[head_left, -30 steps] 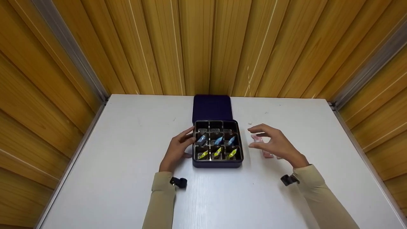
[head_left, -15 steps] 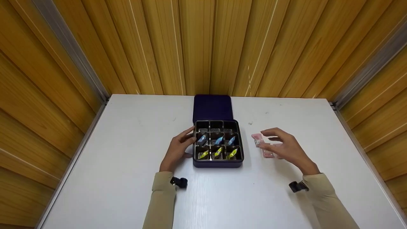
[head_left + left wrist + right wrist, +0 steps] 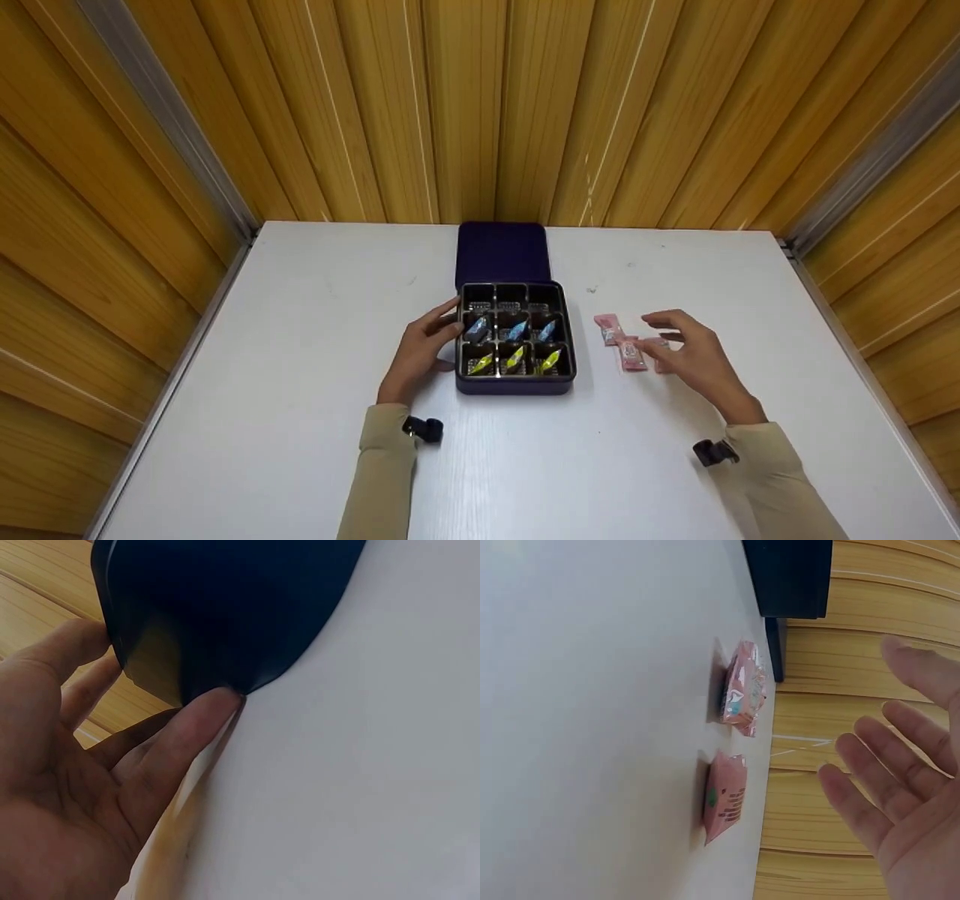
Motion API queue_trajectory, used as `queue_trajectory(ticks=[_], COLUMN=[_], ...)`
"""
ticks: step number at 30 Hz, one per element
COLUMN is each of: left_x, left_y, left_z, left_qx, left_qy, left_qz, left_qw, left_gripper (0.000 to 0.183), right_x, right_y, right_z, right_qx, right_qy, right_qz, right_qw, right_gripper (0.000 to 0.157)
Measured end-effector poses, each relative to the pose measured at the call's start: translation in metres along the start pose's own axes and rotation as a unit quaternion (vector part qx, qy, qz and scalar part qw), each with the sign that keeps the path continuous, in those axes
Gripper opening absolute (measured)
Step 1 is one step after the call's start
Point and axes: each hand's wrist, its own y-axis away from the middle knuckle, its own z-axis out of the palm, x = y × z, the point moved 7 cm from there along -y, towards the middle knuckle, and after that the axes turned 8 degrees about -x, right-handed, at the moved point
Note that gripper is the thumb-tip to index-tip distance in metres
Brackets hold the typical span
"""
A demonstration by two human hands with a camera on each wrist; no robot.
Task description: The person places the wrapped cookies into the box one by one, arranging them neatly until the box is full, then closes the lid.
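Gap right of box point(image 3: 514, 387), pink packets point(image 3: 633, 357) beyond

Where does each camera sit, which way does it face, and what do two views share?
Head: on the head, facing forward and down at the box, pink packets and table; left hand, right hand and sleeves show.
Left wrist: on that wrist, facing the box's side; left hand shows, touching it.
Right wrist: on that wrist, facing two pink packets and a box corner; right hand shows.
Shared: head and right wrist both show pink packets.

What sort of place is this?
Possibly a small work booth: wood-look panels rise on three sides of a white table, with metal-looking strips at the back corners. What lies beyond isn't shown.
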Motion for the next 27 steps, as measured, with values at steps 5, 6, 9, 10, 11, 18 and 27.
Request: queue_trajectory(ticks=[5, 6, 9, 10, 11, 18, 27], left_x=[0.000, 0.000, 0.000, 0.000, 0.000, 0.001, 0.002], left_y=[0.000, 0.000, 0.000, 0.000, 0.000, 0.001, 0.001], left_z=[0.000, 0.000, 0.000, 0.001, 0.001, 0.000, 0.000], left_qx=[0.002, 0.002, 0.004, 0.004, 0.005, 0.010, 0.006], left_qy=[-0.001, -0.002, 0.000, -0.001, -0.001, 0.002, -0.004], left_qz=[-0.005, -0.005, -0.005, -0.005, -0.006, -0.007, 0.002], left_qw=[1.0000, 1.0000, 1.0000, 1.0000, 1.0000, 0.9999, 1.0000], left_gripper=[0.054, 0.054, 0.054, 0.054, 0.054, 0.054, 0.054], right_x=[0.003, 0.004, 0.007, 0.008, 0.010, 0.018, 0.023], right_y=[0.002, 0.002, 0.003, 0.003, 0.004, 0.007, 0.011], right_z=[-0.001, -0.001, 0.000, 0.000, 0.000, 0.003, 0.003], right_qx=[0.016, 0.019, 0.024, 0.025, 0.025, 0.022, 0.030], right_qy=[0.015, 0.017, 0.022, 0.024, 0.025, 0.031, 0.057], right_qz=[-0.006, -0.007, -0.003, -0.001, 0.003, 0.031, 0.051], right_qw=[1.000, 1.000, 0.999, 0.999, 0.999, 0.999, 0.997], right_gripper=[0.044, 0.043, 0.041, 0.041, 0.040, 0.039, 0.037])
